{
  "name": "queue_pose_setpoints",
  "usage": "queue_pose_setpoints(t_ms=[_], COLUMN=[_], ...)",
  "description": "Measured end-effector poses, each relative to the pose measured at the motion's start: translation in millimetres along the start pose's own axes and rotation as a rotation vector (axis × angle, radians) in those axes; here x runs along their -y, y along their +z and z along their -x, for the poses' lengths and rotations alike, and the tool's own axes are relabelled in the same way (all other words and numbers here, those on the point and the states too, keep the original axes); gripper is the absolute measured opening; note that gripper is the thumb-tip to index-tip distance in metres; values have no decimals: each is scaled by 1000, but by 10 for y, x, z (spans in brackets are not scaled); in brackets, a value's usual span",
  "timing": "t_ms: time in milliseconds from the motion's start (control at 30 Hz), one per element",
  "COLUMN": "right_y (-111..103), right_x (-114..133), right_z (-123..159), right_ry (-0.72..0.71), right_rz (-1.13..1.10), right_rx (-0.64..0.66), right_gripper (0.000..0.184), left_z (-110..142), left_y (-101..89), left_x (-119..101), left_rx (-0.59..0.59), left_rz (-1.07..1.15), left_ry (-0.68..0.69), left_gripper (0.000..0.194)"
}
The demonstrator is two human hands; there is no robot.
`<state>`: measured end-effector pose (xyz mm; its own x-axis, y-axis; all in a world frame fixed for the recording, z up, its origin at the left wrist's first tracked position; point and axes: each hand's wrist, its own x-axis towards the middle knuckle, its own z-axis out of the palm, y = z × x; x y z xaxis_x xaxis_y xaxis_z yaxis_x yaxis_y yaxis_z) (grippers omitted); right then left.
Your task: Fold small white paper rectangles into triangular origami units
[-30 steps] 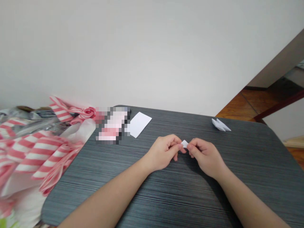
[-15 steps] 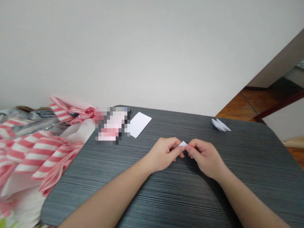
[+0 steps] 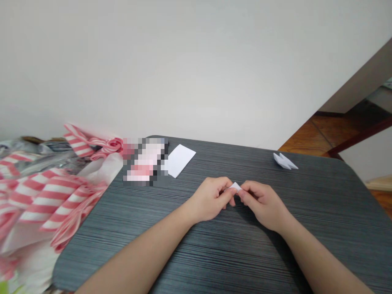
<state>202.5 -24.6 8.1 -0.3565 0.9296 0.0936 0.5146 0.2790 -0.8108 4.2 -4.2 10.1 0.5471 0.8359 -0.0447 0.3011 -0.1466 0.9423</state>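
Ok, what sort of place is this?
Probably a room in a home: a dark table against a plain pale wall, a heap of striped cloth beside it, and wooden-looking floor beyond.

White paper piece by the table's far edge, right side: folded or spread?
Folded: the white paper piece shows angled faces and sharp points rather than one flat sheet. Number of folds: cannot tell.

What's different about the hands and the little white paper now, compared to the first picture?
The right hand moved a little to the left and slightly nearer the person, bringing its fingertips closer to the left hand. The small paper shifted slightly left too. Both hands still pinch it; neither let go. The white sheet and the pointy folded paper stayed put.
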Motion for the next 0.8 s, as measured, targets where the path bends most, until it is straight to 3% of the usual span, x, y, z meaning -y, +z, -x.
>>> queue_pose_setpoints(t_ms=[500,800], right_y=[-27,-21], right_x=[25,27], right_z=[17,21], right_ry=[43,48], right_rz=[-44,-92], right_rx=[-48,1], right_gripper=[26,23], left_z=[7,23], left_y=[-11,-11], left_x=[-20,-58], left_rx=[-53,-46], left_rz=[-73,-30], left_ry=[-14,7], left_gripper=[35,34])
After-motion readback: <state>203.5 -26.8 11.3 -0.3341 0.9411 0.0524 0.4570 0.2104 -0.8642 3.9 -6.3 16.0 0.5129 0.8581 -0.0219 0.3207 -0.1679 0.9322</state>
